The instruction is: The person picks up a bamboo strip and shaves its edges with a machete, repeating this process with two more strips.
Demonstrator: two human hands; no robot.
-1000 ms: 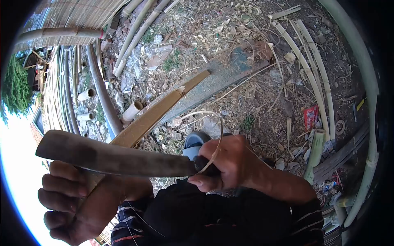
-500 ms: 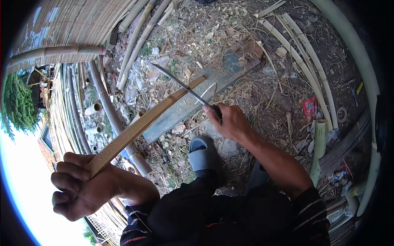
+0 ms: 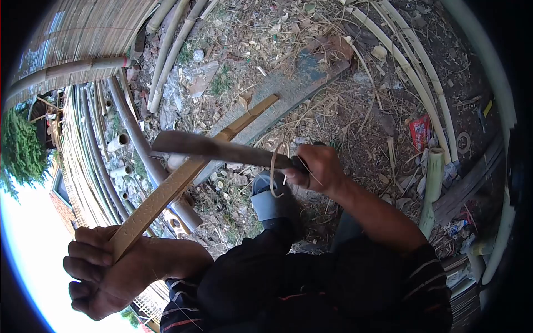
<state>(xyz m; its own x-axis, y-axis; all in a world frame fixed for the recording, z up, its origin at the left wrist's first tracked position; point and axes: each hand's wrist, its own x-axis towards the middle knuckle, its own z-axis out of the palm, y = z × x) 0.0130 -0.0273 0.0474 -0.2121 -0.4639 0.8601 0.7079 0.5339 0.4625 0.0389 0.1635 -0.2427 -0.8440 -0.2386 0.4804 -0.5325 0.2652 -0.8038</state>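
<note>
My left hand grips the near end of a split bamboo strip, pinched by the thumb with the fingers curled. The strip slants away up to the right, its far end over a weathered board on the ground. In my right hand is a machete, fingers wrapped round its dark handle. The blade, a little blurred, points left across the strip; whether it touches cannot be told. A thin curled shaving hangs by the blade near the handle. A small curl stands up near the strip's far end.
Shavings and chips litter the ground round a grey sandal. Long bamboo strips lie at upper right, near a red packet and a bamboo stump. Bamboo poles lie at left, below a slatted screen.
The machete has swung from pointing up-left to pointing left, its broad side now showing, and sits nearer my left hand. A curled shaving now hangs by the blade. My left hand has dropped slightly.
</note>
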